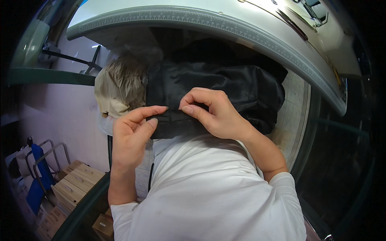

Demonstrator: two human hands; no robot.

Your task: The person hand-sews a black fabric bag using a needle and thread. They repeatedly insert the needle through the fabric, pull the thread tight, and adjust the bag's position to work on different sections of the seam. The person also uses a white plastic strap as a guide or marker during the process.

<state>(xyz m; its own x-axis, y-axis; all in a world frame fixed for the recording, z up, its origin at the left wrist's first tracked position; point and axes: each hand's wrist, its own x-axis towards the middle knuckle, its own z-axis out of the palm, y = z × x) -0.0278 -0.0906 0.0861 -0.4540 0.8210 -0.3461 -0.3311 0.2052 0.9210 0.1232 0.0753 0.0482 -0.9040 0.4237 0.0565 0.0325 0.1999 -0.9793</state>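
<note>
Black glossy cloth (217, 86) lies spread in front of me across my lap, with folds and a seam line. At its left edge is my left hand (134, 132); the index finger stretches over the cloth and the thumb stands a little apart from it. I see nothing held between those two, and the other fingers are hidden. Above the cloth's middle, my right hand (209, 110) is closed in a pinch, index fingertip and thumb tip nearly meeting. Whatever is in that pinch is too small to make out.
A white worktable with a grey ruler-marked edge (193, 16) curves beyond the cloth. Dark tweezers-like tools (292, 25) lie on it at the right. Crumpled beige cloth (120, 86) sits left. Wooden drawers (76, 184) and a blue hand trolley (40, 176) stand at the lower left.
</note>
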